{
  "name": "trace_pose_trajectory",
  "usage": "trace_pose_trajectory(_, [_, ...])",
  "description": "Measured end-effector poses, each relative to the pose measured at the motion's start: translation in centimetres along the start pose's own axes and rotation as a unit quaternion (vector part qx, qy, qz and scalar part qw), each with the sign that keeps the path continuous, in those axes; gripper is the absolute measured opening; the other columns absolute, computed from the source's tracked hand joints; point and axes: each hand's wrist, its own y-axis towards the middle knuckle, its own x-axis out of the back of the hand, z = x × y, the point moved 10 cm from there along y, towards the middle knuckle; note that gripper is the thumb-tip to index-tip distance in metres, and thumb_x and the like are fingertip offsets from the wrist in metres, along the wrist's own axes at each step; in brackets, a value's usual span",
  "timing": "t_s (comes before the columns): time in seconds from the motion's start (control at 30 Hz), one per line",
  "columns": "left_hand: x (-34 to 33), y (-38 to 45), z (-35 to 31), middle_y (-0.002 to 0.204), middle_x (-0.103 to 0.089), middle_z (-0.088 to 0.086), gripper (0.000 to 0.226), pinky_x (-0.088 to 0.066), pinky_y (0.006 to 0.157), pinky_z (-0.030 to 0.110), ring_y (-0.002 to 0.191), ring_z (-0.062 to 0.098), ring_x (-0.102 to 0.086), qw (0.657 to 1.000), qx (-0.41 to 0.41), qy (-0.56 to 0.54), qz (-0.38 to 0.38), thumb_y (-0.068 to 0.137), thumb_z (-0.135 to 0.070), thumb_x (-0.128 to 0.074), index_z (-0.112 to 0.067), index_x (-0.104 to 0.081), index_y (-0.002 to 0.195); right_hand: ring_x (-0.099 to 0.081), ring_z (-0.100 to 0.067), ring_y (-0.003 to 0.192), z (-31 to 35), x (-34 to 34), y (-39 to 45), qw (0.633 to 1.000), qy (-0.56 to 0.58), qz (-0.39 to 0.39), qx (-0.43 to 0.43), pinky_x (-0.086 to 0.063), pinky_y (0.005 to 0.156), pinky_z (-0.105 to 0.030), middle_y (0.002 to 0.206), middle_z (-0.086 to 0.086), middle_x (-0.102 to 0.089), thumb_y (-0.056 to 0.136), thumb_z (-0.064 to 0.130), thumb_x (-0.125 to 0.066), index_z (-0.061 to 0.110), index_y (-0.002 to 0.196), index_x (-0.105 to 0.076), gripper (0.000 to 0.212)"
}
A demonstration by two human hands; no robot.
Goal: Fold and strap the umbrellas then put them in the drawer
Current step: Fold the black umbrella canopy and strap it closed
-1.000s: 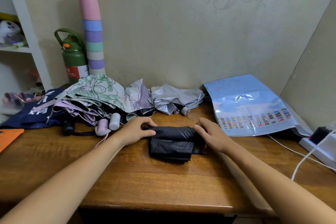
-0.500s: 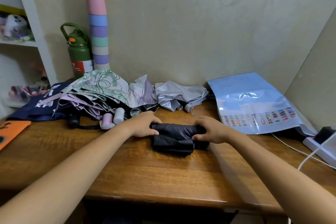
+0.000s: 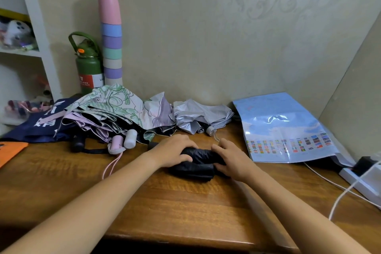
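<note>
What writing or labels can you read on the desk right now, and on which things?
Green bottle: red and white label with print, too blurred to read.
Navy cloth: large white characters, partly covered, not readable.
Blue poster: rows of small flags, any captions too small to read.
Black umbrella under both hands: no text visible.

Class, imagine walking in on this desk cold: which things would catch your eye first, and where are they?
Both hands, left hand and right hand, grip a rolled black umbrella at the middle of the wooden desk. Behind lies a heap of unfolded umbrellas, and a tall stack of pastel cups stands against the wall at back left.
</note>
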Motion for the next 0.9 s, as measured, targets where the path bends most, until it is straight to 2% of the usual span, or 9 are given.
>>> trace_pose_trajectory(0.13, [-0.5, 1.0, 0.0, 0.134, -0.058, -0.004, 0.047, -0.046, 0.103, 0.045, 0.128, 0.021, -0.05, 0.995, 0.042, 0.081, 0.051, 0.095, -0.045, -0.069, -0.032, -0.058, 0.139, -0.044, -0.015, 0.104, -0.2, -0.3, 0.2, 0.999, -0.005, 0.027, -0.017, -0.045, 0.086, -0.03, 0.119, 0.0, -0.047, 0.093, 0.041, -0.068, 0.024, 0.119, -0.049, 0.037])
trace_pose_trajectory(0.3, [-1.1, 1.3, -0.8, 0.138, -0.054, 0.003, 0.052, -0.045, 0.102, 0.044, 0.13, 0.026, -0.05, 0.988, 0.055, 0.124, 0.073, 0.099, -0.041, -0.065, -0.022, -0.052, 0.145, -0.051, -0.027, 0.122, -1.6, 0.0, 1.4, 0.984, -0.016, 0.156, -0.08, -0.046, 0.101, -0.04, 0.13, -0.007, -0.054, 0.095, 0.057, -0.061, 0.017, 0.136, -0.054, 0.057])
trace_pose_trajectory(0.37, [-1.2, 1.1, -0.8, 0.135, -0.054, 0.004, 0.051, -0.046, 0.101, 0.045, 0.129, 0.028, -0.051, 0.987, 0.058, 0.131, 0.07, 0.1, -0.04, -0.063, -0.021, -0.051, 0.145, -0.048, -0.027, 0.129, -0.7, 1.7, 2.3, 0.994, 0.015, 0.08, -0.078, -0.044, 0.104, -0.043, 0.137, -0.007, -0.055, 0.1, 0.056, -0.051, 0.016, 0.141, -0.051, 0.057])
trace_pose_trajectory(0.47, [-1.6, 0.8, -0.7, 0.132, -0.057, 0.005, 0.05, -0.045, 0.1, 0.046, 0.129, 0.028, -0.052, 0.986, 0.061, 0.142, 0.063, 0.101, -0.04, -0.06, -0.022, -0.049, 0.146, -0.051, -0.025, 0.124, 1.6, 3.4, 3.2, 0.995, 0.064, -0.059, -0.051, -0.043, 0.101, -0.039, 0.13, -0.006, -0.06, 0.107, 0.045, -0.038, 0.015, 0.138, -0.053, 0.045])
trace_pose_trajectory(0.6, [-1.7, 0.3, -0.1, 0.133, -0.058, 0.002, 0.046, -0.042, 0.103, 0.045, 0.129, 0.026, -0.051, 0.99, 0.058, 0.12, 0.046, 0.102, -0.042, -0.057, -0.024, -0.049, 0.144, -0.055, -0.028, 0.12, 3.3, -1.2, 3.4, 0.997, 0.041, 0.027, -0.056, -0.044, 0.101, -0.044, 0.128, -0.006, -0.062, 0.098, 0.063, -0.007, 0.019, 0.138, -0.053, 0.075])
trace_pose_trajectory(0.67, [-1.8, -0.1, 0.4, 0.132, -0.059, 0.0, 0.046, -0.042, 0.102, 0.044, 0.127, 0.023, -0.052, 0.993, 0.059, 0.096, 0.041, 0.101, -0.046, -0.058, -0.027, -0.051, 0.142, -0.055, -0.026, 0.117, 3.2, -2.5, 3.0, 0.997, -0.011, 0.046, -0.065, -0.045, 0.094, -0.042, 0.123, -0.002, -0.061, 0.094, 0.066, -0.001, 0.022, 0.132, -0.055, 0.079])
trace_pose_trajectory(0.7, [-1.8, -0.1, 0.6, 0.131, -0.059, -0.001, 0.047, -0.043, 0.102, 0.043, 0.126, 0.022, -0.053, 0.994, 0.059, 0.087, 0.04, 0.099, -0.048, -0.059, -0.029, -0.053, 0.142, -0.054, -0.025, 0.115, 3.0, -2.6, 2.9, 0.996, -0.012, 0.054, -0.067, -0.045, 0.091, -0.041, 0.121, -0.003, -0.061, 0.095, 0.066, -0.006, 0.02, 0.127, -0.057, 0.076])
trace_pose_trajectory(0.83, [-1.0, 0.1, 0.3, 0.133, -0.058, -0.003, 0.05, -0.044, 0.102, 0.041, 0.127, 0.02, -0.053, 0.994, 0.05, 0.071, 0.064, 0.094, -0.05, -0.067, -0.03, -0.057, 0.138, -0.058, -0.026, 0.093, 2.7, -1.8, 3.6, 0.99, 0.046, 0.128, -0.032, -0.044, 0.078, -0.038, 0.103, -0.008, -0.067, 0.099, 0.048, -0.057, 0.017, 0.107, -0.065, 0.034])
trace_pose_trajectory(0.9, [-0.7, 0.5, -0.1, 0.128, -0.06, -0.001, 0.048, -0.046, 0.096, 0.039, 0.123, 0.022, -0.054, 0.99, 0.054, 0.089, 0.099, 0.09, -0.049, -0.071, -0.028, -0.061, 0.132, -0.054, -0.023, 0.085, 2.7, -1.2, 3.6, 0.984, 0.027, 0.17, -0.033, -0.042, 0.072, -0.036, 0.098, -0.008, -0.068, 0.094, 0.043, -0.066, 0.018, 0.102, -0.065, 0.027])
